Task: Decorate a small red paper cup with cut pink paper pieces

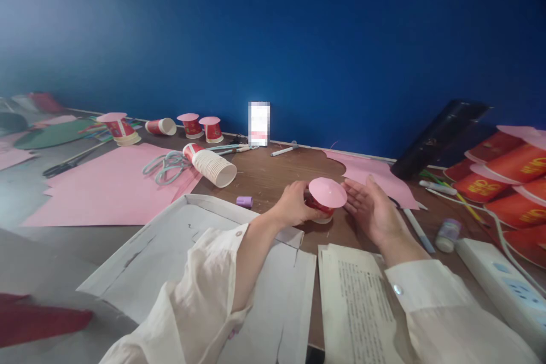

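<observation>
In the middle of the brown table stands an upside-down red paper cup (318, 213) with a pink paper disc (327, 192) on top. My left hand (294, 205) is wrapped round the cup's left side. On the other side my right hand (373, 210) is held with its fingers stretched out beside the disc's edge; whether the fingertips touch it I cannot tell. A purple cap (244, 201) lies to the left of my left hand. Below the cup are printed sheets (358, 296) and a worn white board (273, 296).
Left are a stack of paper cups (215, 168), a coiled grey cord (166, 168), pink paper (111, 187) and several disc-topped cups (212, 129). A lit phone (259, 124) leans on the blue wall. Right are a glue bottle (448, 235), a power strip (503, 273), a black cylinder (441, 136) and red lanterns (516, 165).
</observation>
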A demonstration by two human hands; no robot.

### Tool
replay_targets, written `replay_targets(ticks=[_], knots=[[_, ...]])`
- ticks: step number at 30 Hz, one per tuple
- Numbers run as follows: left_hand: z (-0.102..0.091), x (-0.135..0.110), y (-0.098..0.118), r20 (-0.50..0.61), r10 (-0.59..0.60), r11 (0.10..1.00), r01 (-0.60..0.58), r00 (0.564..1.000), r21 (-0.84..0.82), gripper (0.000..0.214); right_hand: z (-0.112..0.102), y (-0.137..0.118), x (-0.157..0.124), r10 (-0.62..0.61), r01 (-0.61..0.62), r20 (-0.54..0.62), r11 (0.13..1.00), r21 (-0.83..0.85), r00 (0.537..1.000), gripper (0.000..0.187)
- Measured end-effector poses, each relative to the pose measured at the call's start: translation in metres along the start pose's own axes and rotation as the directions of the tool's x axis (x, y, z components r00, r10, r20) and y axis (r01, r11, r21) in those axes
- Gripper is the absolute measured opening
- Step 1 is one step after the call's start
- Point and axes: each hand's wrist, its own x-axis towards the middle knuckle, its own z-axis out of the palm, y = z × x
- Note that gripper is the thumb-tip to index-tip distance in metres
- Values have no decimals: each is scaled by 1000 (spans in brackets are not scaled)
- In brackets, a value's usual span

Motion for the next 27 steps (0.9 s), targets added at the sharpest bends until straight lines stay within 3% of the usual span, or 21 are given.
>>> replay_targets(ticks=[4, 8, 12, 16, 19, 22, 27], knots=[[1, -1, -2, 25, 46, 993, -49, 999, 104, 68, 4, 0, 0, 25, -26, -22, 1000, -12, 999, 52], [2, -3, -5, 22, 18, 994, -21, 1000, 109, 73, 5, 0, 0, 77, -75, -59, 996, 39, 995, 48], [1, -4, -3, -59, -59, 995, 64, 996, 80, 82, 4, 4, 3, 52, -51, -75, 998, 26, 996, 49], [-14, -2, 13, -181, -88, 995, 93, 980, 22, 81, 2, 11, 6, 17, -18, -75, 1000, -12, 997, 44], [-38, 3, 30, -307, -56, 997, 67, 950, 28, 77, 2, 16, 8, -18, 15, -64, 999, -40, 998, 44], [-75, 11, 44, -416, -9, 990, 66, 909, 122, 73, 1, 20, 9, -55, 52, -35, 995, -81, 998, 47], [-170, 18, 40, -648, 99, 930, 162, 755, 331, 68, -2, 25, 10, -72, 64, -29, 974, -218, 997, 51]])
